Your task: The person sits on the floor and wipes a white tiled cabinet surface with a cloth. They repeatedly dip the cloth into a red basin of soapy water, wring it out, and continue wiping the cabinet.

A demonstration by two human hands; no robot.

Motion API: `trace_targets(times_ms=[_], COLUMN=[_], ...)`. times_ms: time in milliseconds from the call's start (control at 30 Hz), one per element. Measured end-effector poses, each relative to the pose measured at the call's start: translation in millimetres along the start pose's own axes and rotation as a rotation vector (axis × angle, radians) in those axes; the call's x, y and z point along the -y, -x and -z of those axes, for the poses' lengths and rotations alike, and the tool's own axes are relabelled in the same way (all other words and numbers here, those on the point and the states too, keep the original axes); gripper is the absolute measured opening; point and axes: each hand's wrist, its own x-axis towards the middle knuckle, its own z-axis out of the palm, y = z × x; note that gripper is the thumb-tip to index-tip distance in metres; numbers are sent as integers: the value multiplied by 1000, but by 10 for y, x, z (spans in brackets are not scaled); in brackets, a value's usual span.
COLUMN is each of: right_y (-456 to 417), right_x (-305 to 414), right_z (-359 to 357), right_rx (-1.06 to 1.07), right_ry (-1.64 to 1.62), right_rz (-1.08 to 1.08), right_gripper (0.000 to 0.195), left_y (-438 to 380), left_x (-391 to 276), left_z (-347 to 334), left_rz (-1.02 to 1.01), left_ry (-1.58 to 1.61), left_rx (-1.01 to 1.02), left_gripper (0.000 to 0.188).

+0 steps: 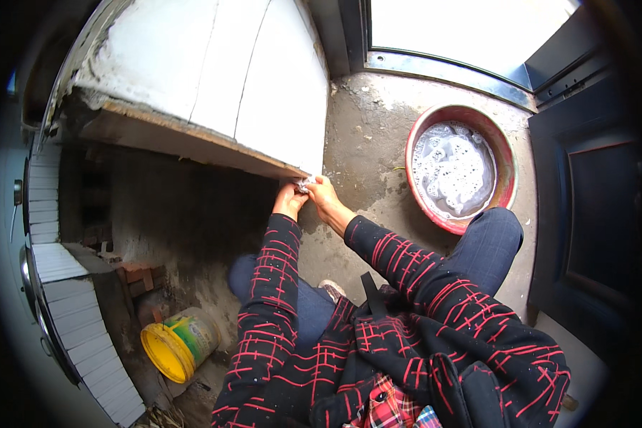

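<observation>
At the near lower corner of a white-tiled slab (283, 96), both hands meet around a small crumpled whitish-grey wad (303, 185), maybe cloth or a scouring pad. My left hand (289, 202) grips the wad from the left, just under the slab's rough brown edge (203, 134). From the right, my right hand (327, 199) pinches it, fingertips close to the tile corner. Fingers cover much of the wad. Black sleeves with red lines reach to both wrists.
A red basin (412, 176) of sudsy water stands on the concrete floor (358, 144) beside my right knee. At lower left a yellow bucket (184, 345) lies on its side near broken bricks (139, 275). A dark door (583, 208) stands at right, by the metal threshold (449, 75).
</observation>
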Motion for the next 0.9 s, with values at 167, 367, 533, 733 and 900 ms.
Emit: trace_targets(times_ms=[167, 367, 533, 733, 900], right_y=[443, 1203, 595, -215, -230], right_x=[153, 869, 249, -479, -422], right_z=[-188, -399, -301, -42, 37], right_rx=[177, 356, 316, 4, 133], right_ry=[-21, -412, -379, -260, -423], right_rz=[-221, -145, -130, -187, -345], right_gripper=[27, 33, 34, 20, 21], left_y=[105, 416, -99, -790, -608], left_x=[57, -698, -46, 764, 755], left_z=[328, -150, 485, 1005, 1034], left_rz=[-74, -26, 55, 153, 71], left_ry=[-62, 220, 296, 349, 356], left_rx=[-206, -257, -345, -498, -529], left_gripper=[13, 18, 14, 29, 26])
